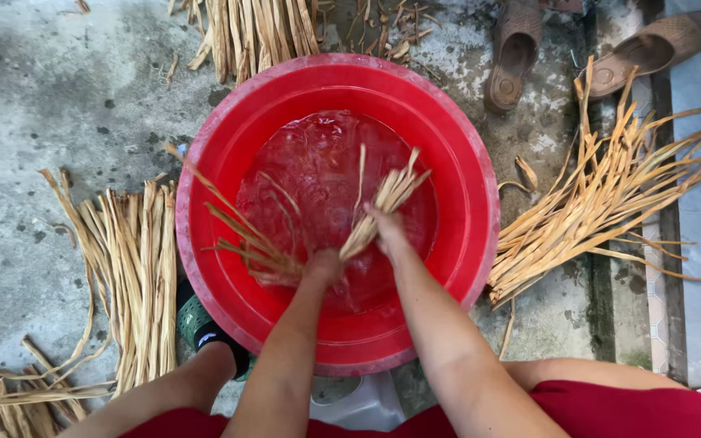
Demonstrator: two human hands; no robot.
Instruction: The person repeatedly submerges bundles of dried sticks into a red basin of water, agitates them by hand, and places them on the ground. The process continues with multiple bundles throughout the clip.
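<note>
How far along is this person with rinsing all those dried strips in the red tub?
Possibly done: a darker, fanned pile of strips right of the red basin; whether it is wet I cannot tell. In hand: the left hand and right hand each grip a bunch of strips in the water. Seemingly left: the paler bundle on the left and another behind the basin.

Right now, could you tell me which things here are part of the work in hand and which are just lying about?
In use:
- left hand and right hand, gripping wet fibre strips
- red basin of water

Lying about:
- two brown sandals
- dry strip bundles on the concrete floor
</note>
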